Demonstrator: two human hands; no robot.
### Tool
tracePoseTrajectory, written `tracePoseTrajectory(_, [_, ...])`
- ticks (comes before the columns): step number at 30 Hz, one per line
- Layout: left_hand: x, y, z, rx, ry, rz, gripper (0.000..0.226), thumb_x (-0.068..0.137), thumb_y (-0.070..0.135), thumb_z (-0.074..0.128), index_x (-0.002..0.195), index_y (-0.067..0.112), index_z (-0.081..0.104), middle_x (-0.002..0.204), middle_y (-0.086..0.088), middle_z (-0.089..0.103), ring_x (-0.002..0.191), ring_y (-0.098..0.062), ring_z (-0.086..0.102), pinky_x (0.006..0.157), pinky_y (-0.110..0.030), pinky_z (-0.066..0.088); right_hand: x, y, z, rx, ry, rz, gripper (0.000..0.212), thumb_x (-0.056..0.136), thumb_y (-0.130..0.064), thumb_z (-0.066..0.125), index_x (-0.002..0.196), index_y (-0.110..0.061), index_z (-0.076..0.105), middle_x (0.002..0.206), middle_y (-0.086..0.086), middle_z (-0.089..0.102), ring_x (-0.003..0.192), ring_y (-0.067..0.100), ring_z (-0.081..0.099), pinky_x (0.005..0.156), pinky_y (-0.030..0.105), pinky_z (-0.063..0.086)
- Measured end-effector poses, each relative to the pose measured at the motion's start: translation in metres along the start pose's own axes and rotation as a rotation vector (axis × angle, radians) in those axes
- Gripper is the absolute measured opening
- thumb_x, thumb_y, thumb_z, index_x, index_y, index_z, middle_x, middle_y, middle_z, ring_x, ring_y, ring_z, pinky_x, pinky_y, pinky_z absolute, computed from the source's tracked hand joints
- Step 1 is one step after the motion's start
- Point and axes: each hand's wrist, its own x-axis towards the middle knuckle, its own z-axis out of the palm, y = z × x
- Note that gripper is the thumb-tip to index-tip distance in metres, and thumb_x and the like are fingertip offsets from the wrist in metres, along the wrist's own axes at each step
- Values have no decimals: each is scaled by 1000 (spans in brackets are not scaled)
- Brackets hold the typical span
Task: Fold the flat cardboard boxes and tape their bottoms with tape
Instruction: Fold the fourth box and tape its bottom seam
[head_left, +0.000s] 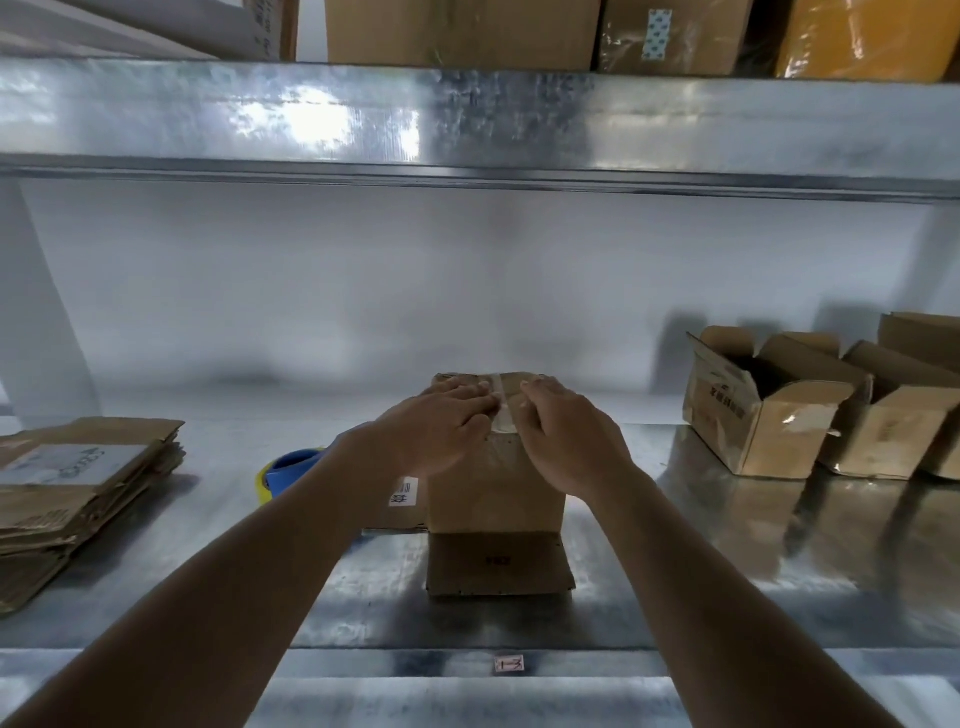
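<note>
Folded boxes (763, 410): four (stack (78, 493) uncounted); tape roll (291, 470): one.

Folded brown cardboard box (496, 480): upright at middle of metal shelf, bottom facing up, lower flaps splayed flat toward the viewer. Strip of clear tape (501, 410): laid along the closed bottom seam, running over the near edge. Stack of flat cardboard boxes (78, 499): piled at far left of shelf. Blue-and-yellow tape roll (288, 470): just left of the box, partly hidden. Assembled boxes (810, 405): in a row at right, tops open.
</note>
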Motion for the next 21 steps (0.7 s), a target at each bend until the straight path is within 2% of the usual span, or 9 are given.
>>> tracePoseTrajectory(2, [0,0,0,7,-13,21,54,111,35,17,162,27,32,170,6,24,157,-7,12,120,-18,-5,7,-4,0,-14,-36,-64,44,110,-38,32,144,-21,54,159,-3,47,148,15,40,119,32,31])
tracePoseTrajectory(4, [1,-4,1,-22,1,19,57,107,40,17,160,32,35,170,7,27,156,-8,15,129,-29,3,16,-8,0,10,-122,-97,49,110,-40,29,154,-28,45,166,-8,35,155,12,26,124,37,25])
tracePoseTrajectory(5, [1,-6,1,-21,4,21,54,109,38,19,160,31,37,169,7,29,155,-8,17,128,-28,2,21,-9,1,13,-168,-104,50,110,-42,27,157,-31,41,167,-11,32,156,13,23,126,39,25])
tracePoseTrajectory(7, [2,-6,2,-34,2,4,49,113,29,25,159,23,39,168,4,31,154,-9,17,116,-8,-13,27,-10,4,-12,-221,-117,53,109,-44,24,159,-33,37,168,-11,31,156,14,23,127,42,25])
tracePoseTrajectory(9, [4,-5,2,-101,16,-14,48,113,26,26,159,20,40,168,3,31,154,-8,15,106,-1,-17,30,-8,6,-26,-231,-112,54,108,-45,24,159,-33,37,167,-9,33,155,16,25,126,43,26])
tracePoseTrajectory(13, [7,-6,2,-24,-48,6,55,110,38,17,161,29,34,169,7,27,156,-8,14,128,-30,3,28,-4,6,-39,-268,-39,55,106,-47,26,158,-33,39,168,-2,32,156,23,23,124,45,25])
tracePoseTrajectory(16, [11,-13,4,-14,-46,-18,68,95,56,10,156,43,38,167,14,31,155,-8,19,127,-43,15,30,-2,7,-54,-304,-42,56,105,-49,24,157,-33,41,169,-2,29,158,21,19,125,44,18])
tracePoseTrajectory(19, [17,-19,3,-9,-46,-51,65,90,61,13,146,49,44,162,19,37,152,-10,24,122,-52,21,32,-1,5,-80,-342,-56,56,106,-49,23,157,-32,42,169,-2,28,159,19,15,128,43,10])
tracePoseTrajectory(21, [23,-19,-1,21,-62,-42,61,92,59,13,140,50,49,157,18,42,147,-14,28,118,-53,21,31,0,4,-81,-308,-73,54,106,-49,24,150,-32,50,162,-1,42,153,22,32,124,42,23])
